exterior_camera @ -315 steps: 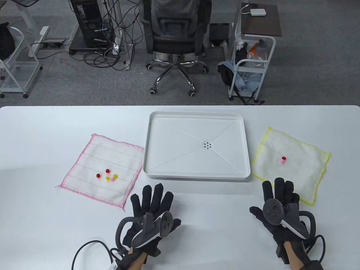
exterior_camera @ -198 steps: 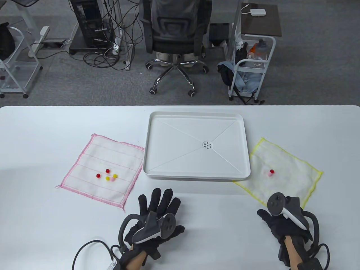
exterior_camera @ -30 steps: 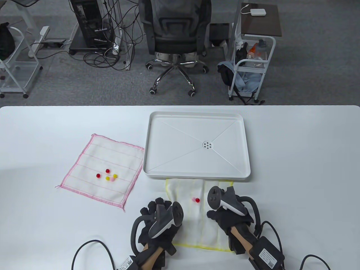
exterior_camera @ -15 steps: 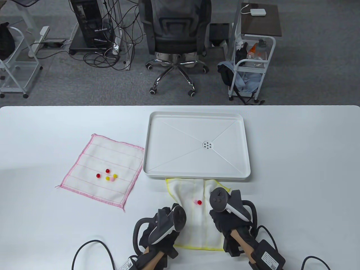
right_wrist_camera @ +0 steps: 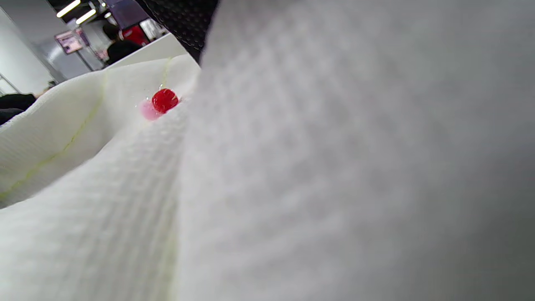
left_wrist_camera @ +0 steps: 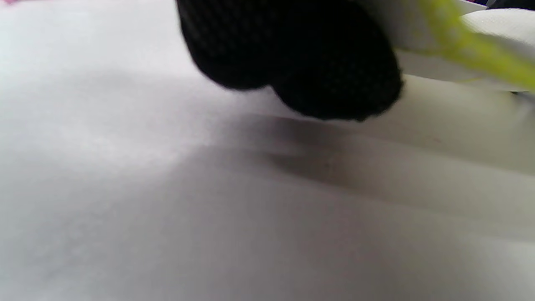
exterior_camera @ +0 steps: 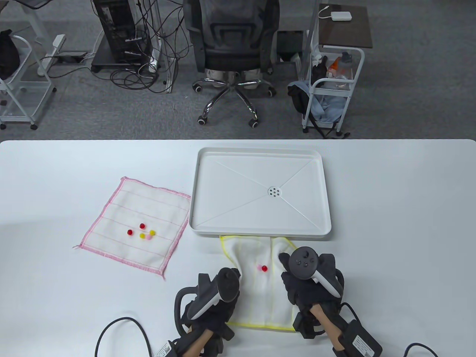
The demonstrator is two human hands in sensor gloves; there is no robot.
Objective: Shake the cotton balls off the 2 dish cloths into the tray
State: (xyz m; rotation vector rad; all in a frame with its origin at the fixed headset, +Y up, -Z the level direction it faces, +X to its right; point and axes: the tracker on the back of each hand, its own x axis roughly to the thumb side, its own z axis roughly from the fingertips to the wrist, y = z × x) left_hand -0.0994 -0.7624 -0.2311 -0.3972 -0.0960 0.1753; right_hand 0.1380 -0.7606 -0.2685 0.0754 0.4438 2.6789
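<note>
The yellow-edged dish cloth (exterior_camera: 256, 286) lies in front of the white tray (exterior_camera: 260, 232), its far edge against the tray's near rim. A red ball (exterior_camera: 264, 268) and a pink ball (exterior_camera: 259, 266) sit in the cloth's sagging middle; the red ball (right_wrist_camera: 164, 100) also shows in the right wrist view. My left hand (exterior_camera: 223, 286) grips the cloth's left side, and my right hand (exterior_camera: 297, 279) grips its right side. Both sides are raised. In the left wrist view black fingers (left_wrist_camera: 292, 62) curl beside the yellow hem (left_wrist_camera: 472, 50). The pink-edged cloth (exterior_camera: 137, 223) lies flat left of the tray with several balls (exterior_camera: 143, 231).
The tray has a small drain (exterior_camera: 275, 192) at its middle and holds nothing. Cables (exterior_camera: 122, 327) trail from my wrists to the table's near edge. Beyond the far edge stand an office chair (exterior_camera: 232, 55) and a white cart (exterior_camera: 333, 89).
Both hands have drawn the yellow-edged cloth's sides up and inward, so it looks narrower. The two balls stayed in its middle. Before that, the cloth was dragged from the tray's right to its front.
</note>
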